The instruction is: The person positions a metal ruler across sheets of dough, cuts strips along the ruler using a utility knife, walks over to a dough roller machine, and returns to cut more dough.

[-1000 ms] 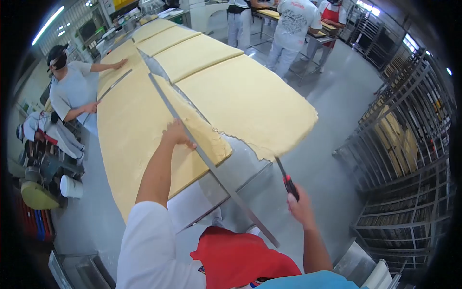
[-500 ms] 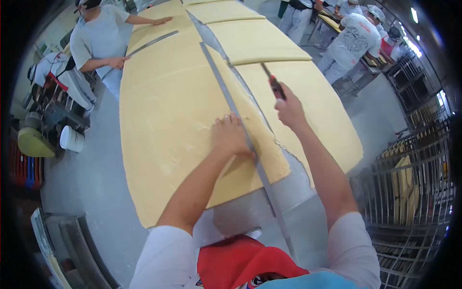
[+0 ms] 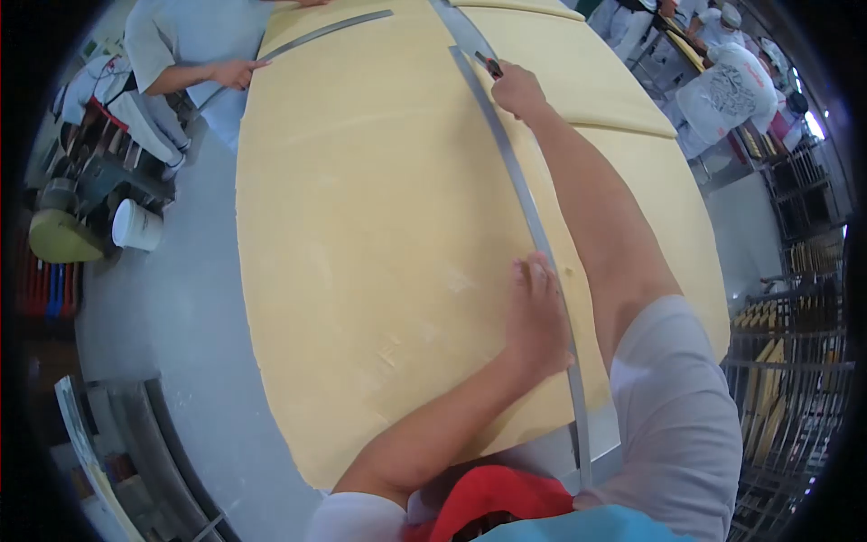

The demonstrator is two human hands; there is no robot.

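A large sheet of pale yellow dough [image 3: 379,208] covers the table. Along its right side lies a long metal straightedge [image 3: 515,167], running from the far part of the sheet to past the near edge. My left hand [image 3: 539,316] presses on the dough against the straightedge, fingers stretched forward and thumb towards me. Farther off, my right hand [image 3: 521,90] is closed around a utility knife [image 3: 489,64] with a black and red handle. The knife is near the straightedge's far end; whether its blade touches the dough I cannot tell.
More dough slabs [image 3: 632,172] lie to the right. Across on the left, a co-worker's hand [image 3: 237,74] holds another metal strip [image 3: 330,34]. A white bucket [image 3: 136,226] stands on the left floor, and metal racks [image 3: 795,388] are at the right.
My right hand has carried the knife forward to the straightedge's far end. My left hand sits nearer to me along the straightedge. The view has shifted, so the dough appears larger.
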